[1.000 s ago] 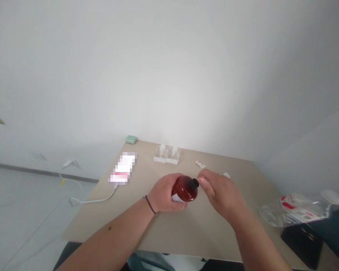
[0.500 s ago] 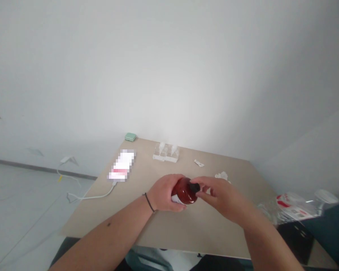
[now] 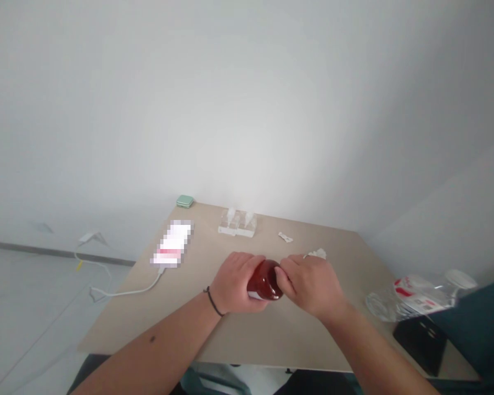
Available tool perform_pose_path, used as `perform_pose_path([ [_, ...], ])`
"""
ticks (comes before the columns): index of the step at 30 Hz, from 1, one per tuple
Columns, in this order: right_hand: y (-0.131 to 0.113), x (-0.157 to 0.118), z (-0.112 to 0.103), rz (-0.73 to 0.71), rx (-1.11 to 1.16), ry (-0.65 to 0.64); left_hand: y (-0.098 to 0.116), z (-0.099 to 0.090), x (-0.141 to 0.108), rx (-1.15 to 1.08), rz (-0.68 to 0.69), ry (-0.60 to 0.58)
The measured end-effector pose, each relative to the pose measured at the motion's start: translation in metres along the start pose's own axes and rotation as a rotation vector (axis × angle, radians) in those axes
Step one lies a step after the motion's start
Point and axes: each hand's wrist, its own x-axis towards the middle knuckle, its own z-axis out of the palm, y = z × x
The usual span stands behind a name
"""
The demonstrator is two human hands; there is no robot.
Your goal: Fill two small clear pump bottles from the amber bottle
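Wrapped around the body of a reddish-brown bottle [image 3: 264, 281] is my left hand [image 3: 235, 282], with a dark band on its wrist. The bottle is tilted, its top pointing right, and part of a white label shows at its lower left. My right hand [image 3: 310, 282] is closed over the bottle's top end, thumb on the near side; the black cap is mostly hidden by the fingers. Both hands are over the middle of the beige table [image 3: 271, 340].
Two clear boxes [image 3: 237, 224], a small white item [image 3: 285, 237] and crumpled white tissue [image 3: 318, 254] lie behind the hands. At left are a blurred phone [image 3: 173, 243] with a white cable [image 3: 135, 292] and a green case [image 3: 185, 201]. A clear plastic bottle [image 3: 420, 296] lies right.
My right hand has gone from a fingertip pinch at the black cap to a fuller wrap that covers it. The view has shifted slightly.
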Motion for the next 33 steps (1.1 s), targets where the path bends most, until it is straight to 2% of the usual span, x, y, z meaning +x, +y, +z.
perform_pose_path([
  [3, -0.010, -0.001, 0.005, 0.170, -0.027, 0.085, 0.001, 0.003, -0.002, 0.132, 0.002, 0.060],
  [6, -0.001, -0.003, 0.019, 0.246, 0.048, 0.091, 0.003, 0.003, -0.001, 0.012, -0.066, 0.049],
  [8, 0.019, -0.004, 0.039, 0.367, 0.120, 0.077, 0.002, 0.004, 0.001, -0.225, -0.199, 0.080],
  [10, 0.045, -0.007, 0.068, 0.622, 0.120, 0.069, -0.001, 0.006, 0.002, -0.571, -0.374, 0.130],
  [12, 0.070, -0.014, 0.103, 0.753, 0.093, 0.054, -0.006, 0.009, 0.003, -0.912, -0.532, 0.155],
  [14, 0.088, -0.023, 0.138, 0.881, 0.118, 0.052, -0.012, 0.013, 0.003, -1.133, -0.648, 0.138],
  [15, 0.094, -0.029, 0.152, 0.900, 0.189, 0.052, -0.014, 0.014, 0.003, -1.205, -0.689, 0.133],
  [17, 0.102, -0.038, 0.172, 0.863, 0.325, 0.061, -0.018, 0.017, 0.003, -1.294, -0.743, 0.152],
  [20, 0.103, -0.044, 0.174, 0.824, 0.407, 0.082, -0.021, 0.020, 0.004, -1.349, -0.779, 0.236],
  [23, 0.084, -0.032, 0.150, 0.809, 0.495, 0.203, -0.022, 0.023, 0.007, -1.380, -0.845, 0.303],
  [25, 0.055, -0.015, 0.130, 0.781, 0.721, 0.432, -0.024, 0.025, 0.009, -1.420, -0.924, 0.340],
  [27, 0.020, 0.004, 0.113, 0.724, 0.921, 0.530, -0.026, 0.026, 0.012, -1.482, -1.004, 0.392],
  [29, -0.013, 0.022, 0.103, 0.550, 1.019, 0.497, -0.029, 0.026, 0.014, -1.563, -1.042, 0.431],
  [30, -0.025, 0.028, 0.101, 0.412, 1.044, 0.443, -0.030, 0.026, 0.014, -1.602, -1.043, 0.444],
  [31, -0.034, 0.033, 0.102, 0.293, 1.051, 0.390, -0.031, 0.025, 0.015, -1.632, -1.038, 0.450],
  [33, -0.042, 0.038, 0.109, 0.156, 1.046, 0.335, -0.032, 0.024, 0.016, -1.653, -1.031, 0.444],
])
